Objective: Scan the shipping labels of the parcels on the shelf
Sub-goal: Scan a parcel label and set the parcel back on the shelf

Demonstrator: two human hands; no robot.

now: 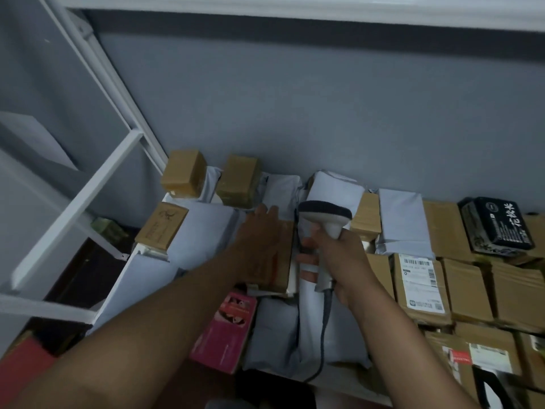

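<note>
My right hand [333, 261] grips the handle of a grey barcode scanner [326, 216], whose dark head points away from me over the parcels; its cable hangs down toward the shelf's front. My left hand [259, 231] lies flat, fingers straight, on a brown cardboard parcel [283, 261] in the middle of the shelf. White poly mailers [336, 187] and brown boxes surround it. To the right, a brown box shows a white shipping label [420, 276] with barcodes facing up.
A pink box [227, 329] lies near the front under my left forearm. A black packet with white characters [495, 225] sits at the far right. Small brown boxes [182, 172] line the back left. The white shelf frame [97, 160] rises on the left against a grey wall.
</note>
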